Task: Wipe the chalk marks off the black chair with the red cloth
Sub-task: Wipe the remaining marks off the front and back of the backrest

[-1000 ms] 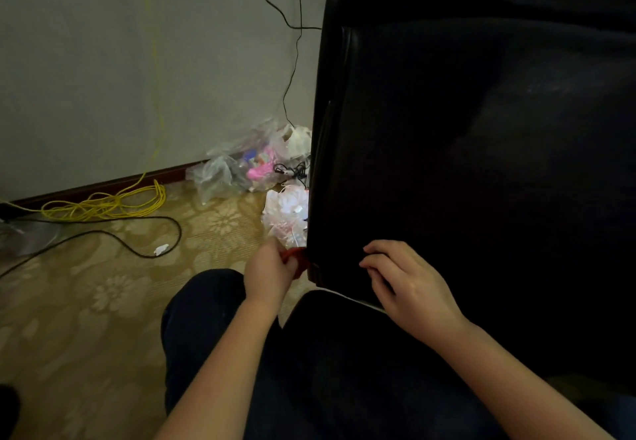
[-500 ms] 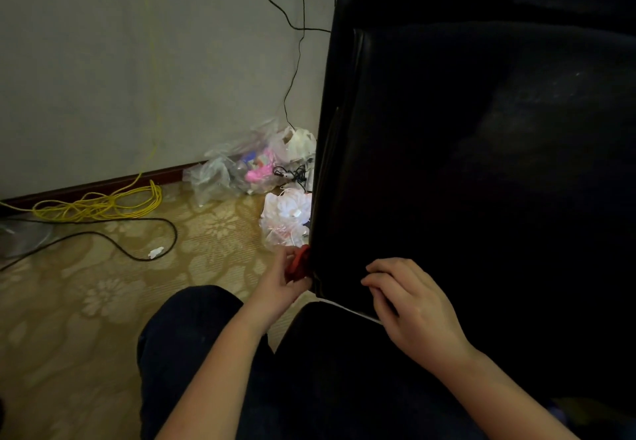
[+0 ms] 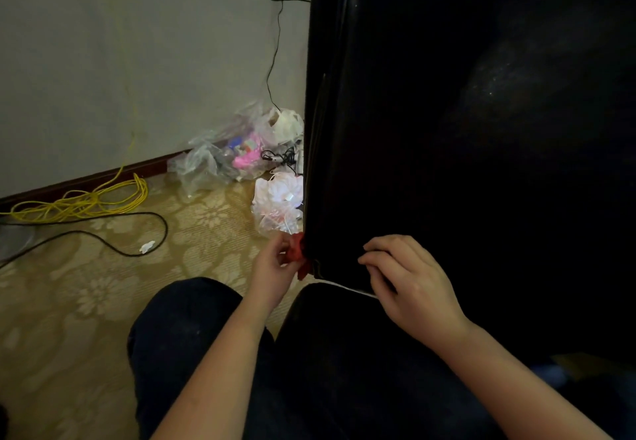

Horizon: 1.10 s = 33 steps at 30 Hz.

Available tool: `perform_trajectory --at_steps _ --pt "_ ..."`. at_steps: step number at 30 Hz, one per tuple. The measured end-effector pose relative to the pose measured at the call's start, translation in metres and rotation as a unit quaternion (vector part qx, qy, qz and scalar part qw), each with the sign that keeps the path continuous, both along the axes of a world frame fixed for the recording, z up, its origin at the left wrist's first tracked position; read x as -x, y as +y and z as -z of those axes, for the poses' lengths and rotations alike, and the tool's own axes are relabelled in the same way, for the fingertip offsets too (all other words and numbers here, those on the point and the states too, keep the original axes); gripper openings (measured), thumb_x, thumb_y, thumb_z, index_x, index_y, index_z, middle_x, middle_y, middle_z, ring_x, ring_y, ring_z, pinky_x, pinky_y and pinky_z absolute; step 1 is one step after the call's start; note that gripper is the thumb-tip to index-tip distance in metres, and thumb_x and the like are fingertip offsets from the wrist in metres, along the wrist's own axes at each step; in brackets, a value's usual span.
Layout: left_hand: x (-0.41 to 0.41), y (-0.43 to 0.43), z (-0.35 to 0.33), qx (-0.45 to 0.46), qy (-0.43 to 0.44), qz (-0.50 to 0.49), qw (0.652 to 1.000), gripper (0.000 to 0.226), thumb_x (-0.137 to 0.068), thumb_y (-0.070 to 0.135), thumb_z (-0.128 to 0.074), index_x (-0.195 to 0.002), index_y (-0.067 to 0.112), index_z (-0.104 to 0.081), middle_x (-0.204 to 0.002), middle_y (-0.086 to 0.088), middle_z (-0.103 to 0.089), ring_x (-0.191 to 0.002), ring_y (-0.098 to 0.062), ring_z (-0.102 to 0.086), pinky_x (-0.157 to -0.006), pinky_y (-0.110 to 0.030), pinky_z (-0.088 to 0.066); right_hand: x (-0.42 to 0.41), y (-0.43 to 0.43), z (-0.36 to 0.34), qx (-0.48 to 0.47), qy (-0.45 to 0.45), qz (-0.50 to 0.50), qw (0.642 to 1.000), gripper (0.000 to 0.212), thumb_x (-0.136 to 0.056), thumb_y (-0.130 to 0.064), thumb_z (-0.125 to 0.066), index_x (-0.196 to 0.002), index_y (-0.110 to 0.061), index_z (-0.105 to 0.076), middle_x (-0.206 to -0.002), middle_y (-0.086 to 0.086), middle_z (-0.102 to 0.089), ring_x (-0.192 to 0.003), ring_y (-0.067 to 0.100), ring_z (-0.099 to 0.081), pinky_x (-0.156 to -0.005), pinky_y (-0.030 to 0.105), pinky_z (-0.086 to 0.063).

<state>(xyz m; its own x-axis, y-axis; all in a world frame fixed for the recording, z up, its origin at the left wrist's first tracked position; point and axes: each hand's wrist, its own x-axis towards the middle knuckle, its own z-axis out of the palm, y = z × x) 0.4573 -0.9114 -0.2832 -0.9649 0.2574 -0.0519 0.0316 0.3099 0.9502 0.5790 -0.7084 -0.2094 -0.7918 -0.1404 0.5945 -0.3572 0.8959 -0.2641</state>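
Left hand [image 3: 275, 264] reaches forward, bare forearm rising from bottom centre. Thumb and fingers pinch cloth [image 3: 298, 254], bunched at fingertips. Right hand [image 3: 409, 281] level with it on my right, palm down, wrist slightly bent, forearm bare. Fingers [image 3: 389, 245] curled, knuckles up, tips tucked under. Can't tell whether right grips anything. Hands apart.

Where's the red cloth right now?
Head view, centre-left: the red cloth is bunched in the left hand, against the lower left edge of the black chair, just below the white plastic bag.
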Motion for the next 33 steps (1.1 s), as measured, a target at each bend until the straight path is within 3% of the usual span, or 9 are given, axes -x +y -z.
perform_trajectory --at_steps 6,11,16,22,27,30,33 --pt "0.005 0.018 0.032 0.064 0.074 -0.054 0.994 0.037 -0.074 -0.018 -0.063 -0.076 0.018 -0.053 -0.069 0.006 -0.055 -0.063 -0.003 -0.051 -0.064 -0.031 -0.048 -0.002 -0.002 0.004 0.007 -0.002 0.011 1.000 0.015 -0.093 -0.009 -0.061 -0.102 -0.008 -0.072 -0.111 0.003 -0.064 -0.105 0.014 -0.059 -0.097 0.019 -0.044" --pt "0.003 0.016 0.054 0.139 0.020 -0.034 0.990 0.037 -0.085 -0.005 -0.063 -0.097 0.030 -0.065 -0.078 0.016 -0.065 -0.077 -0.006 -0.063 -0.072 -0.029 -0.051 0.003 -0.006 0.010 0.005 0.007 0.029 1.000 0.013 -0.089 -0.006 -0.066 -0.100 -0.008 -0.073 -0.108 0.003 -0.065 -0.103 0.014 -0.058 -0.095 0.021 -0.045" --pt "-0.004 0.016 0.062 0.231 -0.003 0.000 0.973 0.016 -0.086 0.014 -0.064 -0.094 0.028 -0.069 -0.075 0.015 -0.062 -0.073 -0.014 -0.062 -0.068 -0.029 -0.047 -0.002 -0.010 0.015 -0.011 -0.006 0.025 1.000 0.012 -0.089 -0.008 -0.066 -0.099 -0.009 -0.073 -0.108 0.003 -0.066 -0.105 0.017 -0.059 -0.093 0.029 -0.050" --pt "-0.005 0.020 0.065 0.138 -0.078 0.009 0.987 0.036 -0.077 0.009 -0.078 -0.099 0.030 -0.059 -0.085 0.018 -0.063 -0.083 -0.008 -0.062 -0.075 -0.022 -0.045 -0.012 -0.006 0.019 0.010 -0.032 0.023 0.999 0.015 -0.092 -0.011 -0.061 -0.101 -0.010 -0.073 -0.111 0.002 -0.066 -0.109 0.015 -0.057 -0.098 0.026 -0.047" --pt "-0.010 0.019 0.070 0.142 -0.004 -0.017 0.990 0.020 -0.084 0.009 -0.072 -0.093 0.025 -0.065 -0.081 0.013 -0.068 -0.080 -0.010 -0.066 -0.071 -0.024 -0.048 -0.020 -0.011 0.025 0.041 -0.042 0.036 0.998 0.013 -0.091 -0.010 -0.064 -0.101 -0.011 -0.072 -0.110 0.000 -0.066 -0.108 0.014 -0.058 -0.095 0.026 -0.049" --pt "-0.015 0.021 0.066 0.154 0.015 -0.062 0.986 0.020 -0.087 0.008 -0.065 -0.101 0.024 -0.065 -0.081 0.016 -0.065 -0.077 -0.008 -0.063 -0.068 -0.025 -0.045 -0.028 -0.015 0.032 0.059 -0.059 0.040 0.996 0.013 -0.089 -0.010 -0.066 -0.100 -0.012 -0.072 -0.109 -0.001 -0.066 -0.107 0.012 -0.058 -0.095 0.022 -0.048" --pt "-0.010 0.019 0.074 0.179 0.000 -0.006 0.984 0.021 -0.091 0.013 -0.063 -0.110 0.022 -0.067 -0.088 0.009 -0.070 -0.084 -0.016 -0.067 -0.076 -0.032 -0.052 -0.042 -0.013 0.045 0.060 -0.085 0.039 0.994 0.013 -0.089 -0.011 -0.065 -0.100 -0.013 -0.072 -0.108 -0.003 -0.066 -0.106 0.011 -0.057 -0.094 0.022 -0.048"
